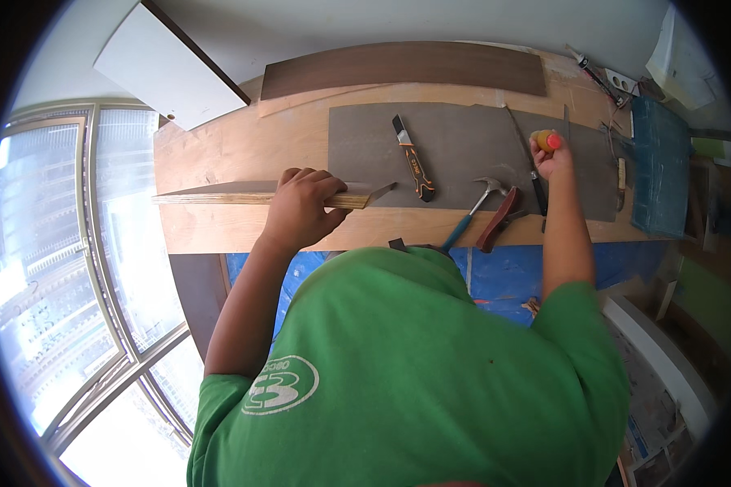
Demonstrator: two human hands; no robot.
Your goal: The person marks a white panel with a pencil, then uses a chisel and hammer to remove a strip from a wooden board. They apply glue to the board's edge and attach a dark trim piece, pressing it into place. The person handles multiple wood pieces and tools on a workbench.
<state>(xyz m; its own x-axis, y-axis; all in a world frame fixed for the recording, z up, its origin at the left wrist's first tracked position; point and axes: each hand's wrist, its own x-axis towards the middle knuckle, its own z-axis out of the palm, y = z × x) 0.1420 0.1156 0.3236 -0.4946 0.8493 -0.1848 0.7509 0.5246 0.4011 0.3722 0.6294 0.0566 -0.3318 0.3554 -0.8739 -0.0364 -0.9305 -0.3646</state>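
The dark-faced panel (227, 196) is seen nearly edge-on above the left part of the desk (219, 231), its long axis running left to right and its layered pale edge toward the person; whether it touches the desk all along cannot be told. The left hand (302, 204) has its grip closed on the panel near the right end, fingers over the top and thumb at the near edge. Just past that hand, a thin grey slanted piece (380, 193) juts out to the right. The right hand's (555, 161) grip is closed around a yellow handle with a red end (549, 141), well to the right of the panel and farther back, so the left hand is much the nearer; what the handle belongs to is unclear. Between the hands, on a grey sheet (357, 146), a utility knife (415, 166) lies nearest the panel's end, then a hammer (467, 219) and a reddish-brown tool (499, 221) closer to the body, and a long slim dark tool (521, 150) beside the right hand. Behind lies a brown board (406, 69); at far right stands a blue-green box (656, 174).
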